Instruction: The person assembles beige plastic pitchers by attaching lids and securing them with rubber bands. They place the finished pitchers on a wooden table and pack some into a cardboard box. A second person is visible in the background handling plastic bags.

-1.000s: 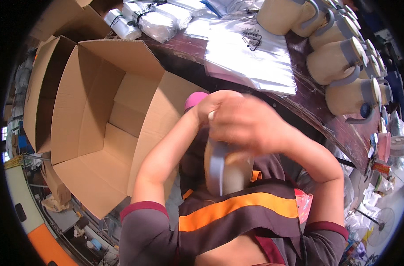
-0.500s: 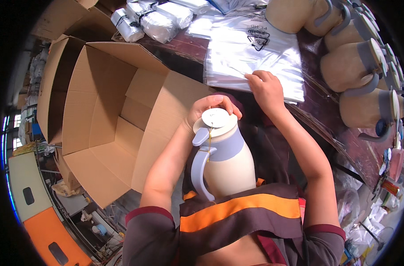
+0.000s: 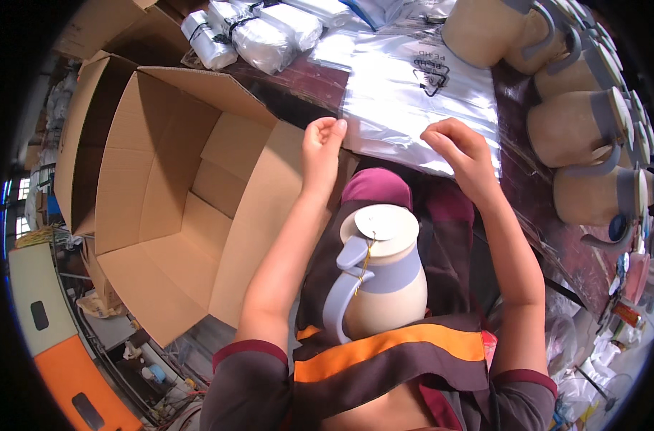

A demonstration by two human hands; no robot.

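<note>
A cream jug (image 3: pixel 384 309) with a grey-blue collar, handle and round white lid rests on my lap against the dark apron, neither hand on it. A round white tag on a thin gold tie lies over its lid. Beyond it, a stack of clear plastic bags (image 3: pixel 391 100) lies at the table edge. My left hand (image 3: pixel 322 154) is closed at the stack's left edge, thumb against the fingers; anything between them is too small to make out. With thumb and forefinger pinched together, my right hand (image 3: pixel 462 151) is on the top plastic bag near its front edge.
An open cardboard box (image 3: pixel 165 172) stands at my left. Several similar jugs (image 3: pixel 571 129) crowd the dark red table (image 3: pixel 517 136) at the right. Rolled clear bags (image 3: pixel 258 43) lie at the back. An orange and pale green panel (image 3: pixel 75 366) stands at the lower left.
My left hand has let go of the jug's lid and moved forward to the bags. The jug now sits slightly farther right and lower in view. My right hand has shifted right along the bags.
</note>
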